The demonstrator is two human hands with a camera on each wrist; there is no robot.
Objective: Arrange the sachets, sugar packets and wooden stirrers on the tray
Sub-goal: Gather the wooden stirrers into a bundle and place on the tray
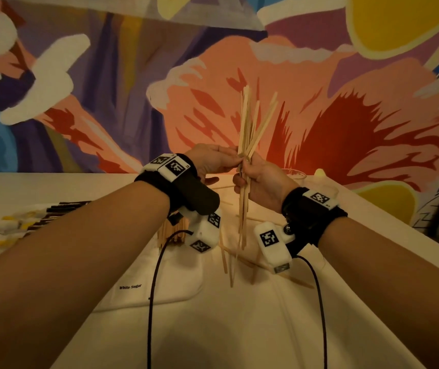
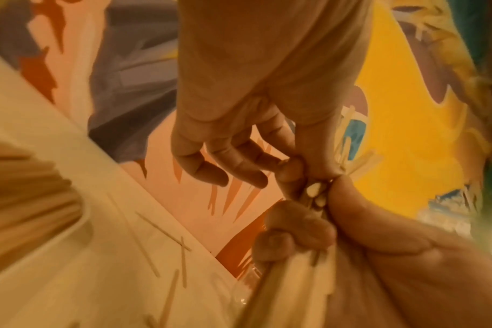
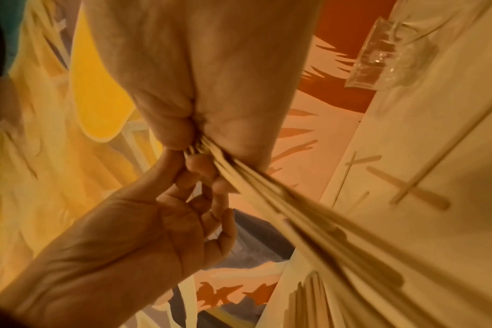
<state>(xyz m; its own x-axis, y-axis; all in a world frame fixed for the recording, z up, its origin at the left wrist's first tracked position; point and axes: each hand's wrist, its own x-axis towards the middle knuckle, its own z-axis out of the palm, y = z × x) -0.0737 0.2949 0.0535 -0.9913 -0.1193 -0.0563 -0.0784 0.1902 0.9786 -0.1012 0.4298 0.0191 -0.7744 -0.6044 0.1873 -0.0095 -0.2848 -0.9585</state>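
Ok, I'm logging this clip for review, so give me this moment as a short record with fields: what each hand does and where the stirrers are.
right hand: grips a bundle of wooden stirrers, upright and fanned at the top
left hand: pinches the bundle at the same spot
loose stirrers: scattered on the table below the hands
stacked stirrers: on the tray, behind the left wrist
sachets: far left
glass: beyond the right hand

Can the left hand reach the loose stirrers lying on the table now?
Probably not at once: the left hand pinches the stirrer bundle that the right hand holds upright. The loose stirrers lie uncovered below; it must let go first.
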